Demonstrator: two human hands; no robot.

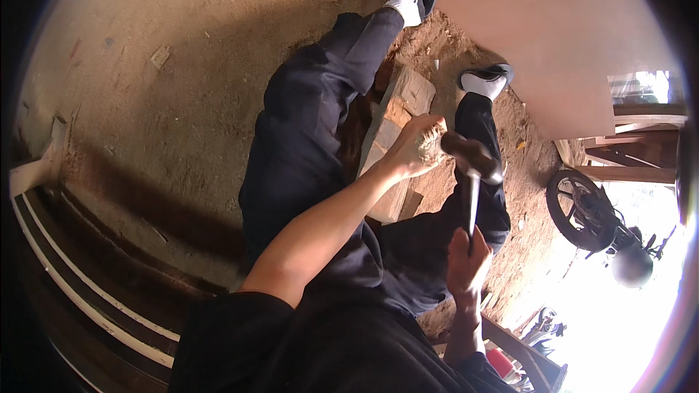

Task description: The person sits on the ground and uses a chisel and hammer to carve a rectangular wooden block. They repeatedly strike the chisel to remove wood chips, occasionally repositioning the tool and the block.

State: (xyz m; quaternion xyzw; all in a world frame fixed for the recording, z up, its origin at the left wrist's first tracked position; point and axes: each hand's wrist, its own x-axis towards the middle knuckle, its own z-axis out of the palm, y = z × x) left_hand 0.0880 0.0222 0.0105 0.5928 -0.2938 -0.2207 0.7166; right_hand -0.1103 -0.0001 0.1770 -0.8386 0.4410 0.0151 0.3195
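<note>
My left hand [415, 147] is closed in a fist around a chisel handle [431, 144], whose pale wooden end is frayed and battered. The blade is hidden under the fist. Beneath it a thick wooden beam [415, 91] lies between my legs, with lighter cut wood showing on its upper face. My right hand [466, 260] grips the shaft of a hammer [473, 204]. Its dark head is right beside the frayed handle end; whether they touch I cannot tell.
My legs in dark trousers stretch out on either side of the beam over a bare dirt floor [175, 102]. A large smooth board [553, 36] is at the far right. Beyond it stands a motorcycle [590, 211] in bright light. Pale-edged dark planks [95, 306] run along the lower left.
</note>
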